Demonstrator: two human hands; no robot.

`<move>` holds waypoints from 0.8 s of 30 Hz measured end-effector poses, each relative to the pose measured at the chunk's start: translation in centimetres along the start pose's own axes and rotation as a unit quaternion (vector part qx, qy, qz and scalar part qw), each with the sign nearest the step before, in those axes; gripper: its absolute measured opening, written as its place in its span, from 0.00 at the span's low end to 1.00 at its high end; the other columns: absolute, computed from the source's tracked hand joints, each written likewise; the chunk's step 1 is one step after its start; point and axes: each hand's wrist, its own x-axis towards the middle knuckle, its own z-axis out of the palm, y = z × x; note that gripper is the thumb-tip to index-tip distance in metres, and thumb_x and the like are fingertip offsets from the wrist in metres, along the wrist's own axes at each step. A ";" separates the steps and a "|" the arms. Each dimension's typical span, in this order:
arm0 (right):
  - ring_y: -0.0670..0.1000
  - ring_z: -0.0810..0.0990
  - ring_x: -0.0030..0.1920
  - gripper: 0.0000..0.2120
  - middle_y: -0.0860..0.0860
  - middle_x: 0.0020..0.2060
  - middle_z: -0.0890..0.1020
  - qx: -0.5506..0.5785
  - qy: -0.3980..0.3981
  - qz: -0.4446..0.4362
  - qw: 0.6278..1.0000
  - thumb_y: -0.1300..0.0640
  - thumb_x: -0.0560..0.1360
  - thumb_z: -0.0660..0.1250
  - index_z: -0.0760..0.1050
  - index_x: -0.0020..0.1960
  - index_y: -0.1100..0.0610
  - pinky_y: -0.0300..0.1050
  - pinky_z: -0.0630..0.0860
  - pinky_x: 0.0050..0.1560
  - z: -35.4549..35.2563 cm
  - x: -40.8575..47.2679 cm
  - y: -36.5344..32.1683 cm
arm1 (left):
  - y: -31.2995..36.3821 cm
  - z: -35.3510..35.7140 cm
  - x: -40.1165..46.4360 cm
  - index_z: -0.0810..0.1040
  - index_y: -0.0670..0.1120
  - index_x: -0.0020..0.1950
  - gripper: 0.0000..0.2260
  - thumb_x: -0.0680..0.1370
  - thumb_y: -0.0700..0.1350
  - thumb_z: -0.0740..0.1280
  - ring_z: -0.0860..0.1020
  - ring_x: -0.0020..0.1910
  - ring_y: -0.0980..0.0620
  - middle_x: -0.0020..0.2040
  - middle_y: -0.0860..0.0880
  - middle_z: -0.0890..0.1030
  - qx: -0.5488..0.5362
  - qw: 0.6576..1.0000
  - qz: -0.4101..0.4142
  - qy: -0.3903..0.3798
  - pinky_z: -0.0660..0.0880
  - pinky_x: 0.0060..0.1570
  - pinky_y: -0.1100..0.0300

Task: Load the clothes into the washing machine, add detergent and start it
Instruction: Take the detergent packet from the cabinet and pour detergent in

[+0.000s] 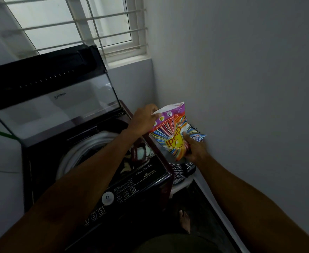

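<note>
Fingers (154, 108) of the left hand (143, 119) are pinched on the open top edge of the detergent packet (172, 132), while the fingers (186, 137) of the right hand (193, 148) are wrapped around its lower part, so the packet is held by both hands. The packet is kept in the air, to the right of the washing machine (98, 161) and close to the white wall (241, 70).

The washing machine is seen below the left forearm, and its glass lid (58, 99) is raised upright toward the window (73, 21). Inside the round drum opening (87, 143), some clothes (128, 163) are partly visible, though they are dark and hard to tell apart. A control panel (124, 189) with a round white dial (107, 197) and numbered buttons is placed on the front edge of the machine.

Between the machine and the wall, a basket with a black and white zigzag pattern (181, 173) is seen under the packet. A bare foot (184, 220) is visible on the dark floor (204, 207) beside the machine.
</note>
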 end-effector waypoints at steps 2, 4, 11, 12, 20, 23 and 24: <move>0.62 0.76 0.65 0.29 0.61 0.66 0.76 -0.016 -0.020 0.018 1.000 0.52 0.72 0.73 0.71 0.70 0.58 0.67 0.71 0.64 0.9 0.0 -0.6 | 1.0 -0.8 0.4 0.79 0.45 0.50 0.11 0.77 0.53 0.68 0.81 0.39 0.51 0.44 0.48 0.83 -0.004 1.000 0.012 0.027 0.73 0.37 0.60; 0.61 0.77 0.64 0.25 0.59 0.64 0.78 -0.022 -0.035 0.022 0.999 0.53 0.75 0.70 0.71 0.70 0.58 0.66 0.72 0.64 2.4 -0.5 -1.5 | 1.9 -1.8 0.8 0.79 0.45 0.48 0.11 0.77 0.53 0.68 0.81 0.38 0.50 0.42 0.48 0.84 -0.014 0.998 0.033 0.057 0.74 0.36 0.60; 0.60 0.80 0.59 0.25 0.60 0.62 0.79 -0.096 -0.087 0.074 0.989 0.42 0.78 0.62 0.71 0.69 0.56 0.60 0.80 0.51 5.1 0.8 -1.5 | 4.3 -4.4 1.9 0.80 0.50 0.50 0.10 0.77 0.56 0.67 0.82 0.38 0.54 0.44 0.51 0.84 -0.001 0.995 0.077 0.063 0.77 0.37 0.62; 0.62 0.79 0.60 0.26 0.61 0.62 0.79 -0.117 -0.086 0.072 0.987 0.41 0.77 0.62 0.71 0.69 0.56 0.65 0.78 0.54 5.1 1.4 -1.1 | 4.0 -4.5 2.0 0.80 0.50 0.50 0.10 0.77 0.56 0.67 0.82 0.38 0.53 0.45 0.50 0.85 0.008 0.995 0.077 0.060 0.79 0.38 0.59; 0.58 0.75 0.65 0.66 0.55 0.66 0.76 -0.289 0.001 -0.010 0.957 0.39 0.43 0.85 0.58 0.75 0.54 0.63 0.74 0.61 4.7 8.1 -0.6 | 1.4 -5.1 1.8 0.80 0.50 0.53 0.10 0.78 0.54 0.66 0.83 0.40 0.52 0.48 0.47 0.85 0.062 0.995 0.077 0.018 0.82 0.39 0.54; 0.49 0.81 0.57 0.52 0.54 0.60 0.79 -0.392 -0.076 -0.107 0.910 0.58 0.52 0.86 0.61 0.68 0.49 0.54 0.80 0.55 7.2 6.4 -3.0 | 0.7 -5.6 2.0 0.80 0.51 0.54 0.09 0.78 0.53 0.66 0.82 0.38 0.56 0.49 0.48 0.85 0.070 0.995 0.077 0.001 0.77 0.35 0.64; 0.45 0.83 0.52 0.44 0.54 0.56 0.80 -0.410 -0.141 -0.133 0.891 0.70 0.57 0.81 0.64 0.65 0.50 0.46 0.81 0.50 8.2 5.4 -3.6 | 0.5 -5.8 2.0 0.79 0.52 0.53 0.08 0.78 0.53 0.66 0.82 0.37 0.58 0.49 0.49 0.85 0.061 0.995 0.079 -0.001 0.74 0.34 0.67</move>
